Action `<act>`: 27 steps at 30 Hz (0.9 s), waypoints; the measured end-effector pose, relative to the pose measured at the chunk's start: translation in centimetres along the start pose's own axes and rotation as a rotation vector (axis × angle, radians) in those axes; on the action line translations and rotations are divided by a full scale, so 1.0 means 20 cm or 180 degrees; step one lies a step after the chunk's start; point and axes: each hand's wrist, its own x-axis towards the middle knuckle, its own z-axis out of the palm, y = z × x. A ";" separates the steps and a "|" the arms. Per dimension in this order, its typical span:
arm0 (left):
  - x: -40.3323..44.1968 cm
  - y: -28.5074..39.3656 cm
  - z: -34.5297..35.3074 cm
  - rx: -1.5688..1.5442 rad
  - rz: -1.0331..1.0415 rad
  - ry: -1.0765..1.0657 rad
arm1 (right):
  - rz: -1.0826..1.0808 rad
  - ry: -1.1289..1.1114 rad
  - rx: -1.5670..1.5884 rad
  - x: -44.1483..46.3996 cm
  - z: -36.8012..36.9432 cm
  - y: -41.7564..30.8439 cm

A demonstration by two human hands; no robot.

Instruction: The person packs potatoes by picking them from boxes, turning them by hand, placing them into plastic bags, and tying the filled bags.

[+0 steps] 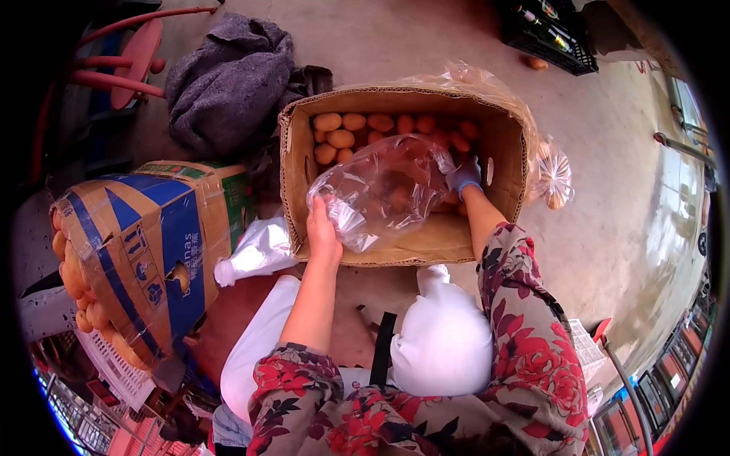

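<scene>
Round yellowish-orange produce (340, 138) lies in an open cardboard box (433, 247) in front of me. A clear plastic bag (380, 186) is spread over the middle of the box. My left hand (323, 224), bare, pinches the bag's near left edge. My right hand (464, 176) wears a bluish-grey glove and reaches inside the box on the right, beside the bag. Its fingers are partly hidden, and I cannot make out whether they hold anything.
A banana carton (144, 251) full of similar produce stands at the left. Dark grey cloth (228, 83) lies behind it, near a red stool (137, 64). A black crate (547, 34) is at the back right. White plastic (258, 247) sits between the boxes.
</scene>
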 end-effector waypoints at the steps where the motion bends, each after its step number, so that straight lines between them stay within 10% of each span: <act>1: 0.00 -0.01 0.00 0.0160 0.0047 -0.0061 | -0.0538 -0.0331 -0.0255 0.17 0.15 0.09; 5: -0.01 -0.01 -0.02 0.1546 0.0361 -0.0151 | -0.0322 -0.0592 0.0437 0.11 0.04 0.02; 12: -0.47 0.22 0.10 0.3235 0.2971 -0.0277 | 0.0967 -0.3018 0.6178 -0.58 -0.86 -0.25; 16: -0.94 0.50 0.16 0.2627 0.3497 -0.1314 | 0.0525 -0.4182 0.6107 -1.11 -1.23 -0.49; 21: -1.41 0.74 0.08 0.2113 0.4892 -0.1055 | -0.0231 -0.4745 0.5606 -1.67 -1.41 -0.71; 27: -1.55 0.76 -0.18 0.1770 0.4668 -0.1054 | -0.0395 -0.4605 0.5391 -2.07 -1.32 -0.79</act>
